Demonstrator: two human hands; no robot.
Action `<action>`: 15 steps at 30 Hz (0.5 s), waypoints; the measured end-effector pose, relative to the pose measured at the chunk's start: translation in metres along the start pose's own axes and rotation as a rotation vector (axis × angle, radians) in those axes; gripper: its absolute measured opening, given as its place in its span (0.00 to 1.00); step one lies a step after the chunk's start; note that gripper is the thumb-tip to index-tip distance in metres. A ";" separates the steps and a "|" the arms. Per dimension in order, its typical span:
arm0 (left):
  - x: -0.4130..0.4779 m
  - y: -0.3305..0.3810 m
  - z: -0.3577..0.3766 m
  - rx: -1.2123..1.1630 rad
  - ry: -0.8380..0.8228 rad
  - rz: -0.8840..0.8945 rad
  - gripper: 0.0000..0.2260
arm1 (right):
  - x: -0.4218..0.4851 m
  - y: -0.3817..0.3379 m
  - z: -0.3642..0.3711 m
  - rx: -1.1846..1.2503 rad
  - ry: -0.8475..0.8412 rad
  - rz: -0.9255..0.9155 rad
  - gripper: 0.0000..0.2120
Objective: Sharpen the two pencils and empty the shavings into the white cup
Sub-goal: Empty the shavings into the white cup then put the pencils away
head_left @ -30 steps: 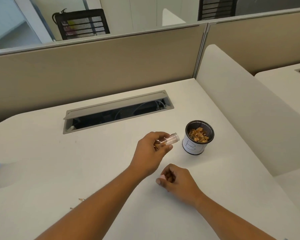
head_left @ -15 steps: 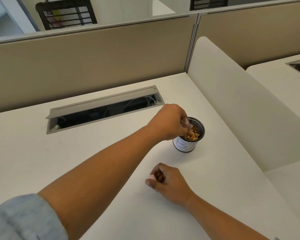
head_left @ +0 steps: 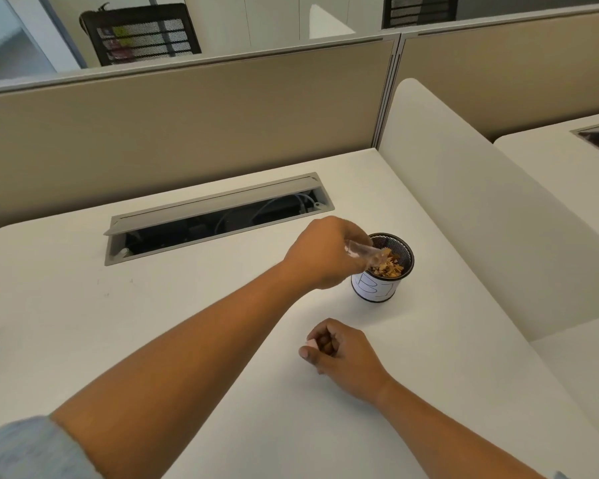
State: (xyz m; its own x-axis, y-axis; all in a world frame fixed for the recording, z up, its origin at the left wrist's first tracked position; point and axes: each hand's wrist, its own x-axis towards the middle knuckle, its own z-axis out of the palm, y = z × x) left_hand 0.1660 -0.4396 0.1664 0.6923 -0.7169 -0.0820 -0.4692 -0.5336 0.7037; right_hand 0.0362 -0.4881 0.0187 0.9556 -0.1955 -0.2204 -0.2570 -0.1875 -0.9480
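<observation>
A white cup (head_left: 377, 288) with a black mesh rim and a hand-drawn mark stands on the desk and holds brown pencil shavings (head_left: 389, 266). My left hand (head_left: 322, 257) grips a clear shavings tube (head_left: 363, 252), tilted mouth-down over the cup's rim. My right hand (head_left: 339, 350) rests on the desk in front of the cup, fist closed around a small pink piece (head_left: 311, 343), probably the sharpener's cap. No pencils are in view.
An open cable tray (head_left: 218, 216) is set into the white desk (head_left: 153, 323) behind my hands. A beige partition (head_left: 187, 133) runs along the back. A white side divider (head_left: 481, 209) stands right of the cup.
My left hand carried the tube from left of the cup to above it and tipped it mouth-down over the rim. My right fist stayed on the desk.
</observation>
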 end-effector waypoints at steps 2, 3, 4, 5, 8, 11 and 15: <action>-0.021 -0.006 -0.006 -0.047 0.005 -0.017 0.14 | -0.001 -0.005 -0.001 0.106 0.009 0.043 0.07; -0.035 -0.011 -0.010 -0.067 0.026 -0.030 0.14 | -0.004 -0.009 -0.001 0.137 0.012 0.051 0.06; -0.049 -0.016 -0.013 -0.095 0.049 -0.052 0.15 | -0.008 -0.012 0.000 0.146 0.014 0.054 0.07; -0.065 -0.022 -0.017 -0.135 0.074 -0.086 0.15 | -0.013 -0.015 0.001 0.143 0.012 0.052 0.08; -0.115 -0.039 -0.027 -0.278 0.141 -0.175 0.15 | -0.031 -0.027 0.009 0.155 0.010 0.056 0.11; -0.171 -0.058 -0.034 -0.425 0.190 -0.233 0.12 | -0.054 -0.044 0.023 0.222 -0.018 0.063 0.10; -0.238 -0.080 -0.032 -0.527 0.271 -0.302 0.12 | -0.084 -0.072 0.042 0.318 -0.100 0.058 0.12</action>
State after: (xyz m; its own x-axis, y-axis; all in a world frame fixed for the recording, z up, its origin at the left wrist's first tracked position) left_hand 0.0565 -0.2123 0.1517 0.8972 -0.3951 -0.1974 0.0501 -0.3529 0.9343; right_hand -0.0190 -0.4174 0.0960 0.9542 -0.0986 -0.2826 -0.2687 0.1339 -0.9539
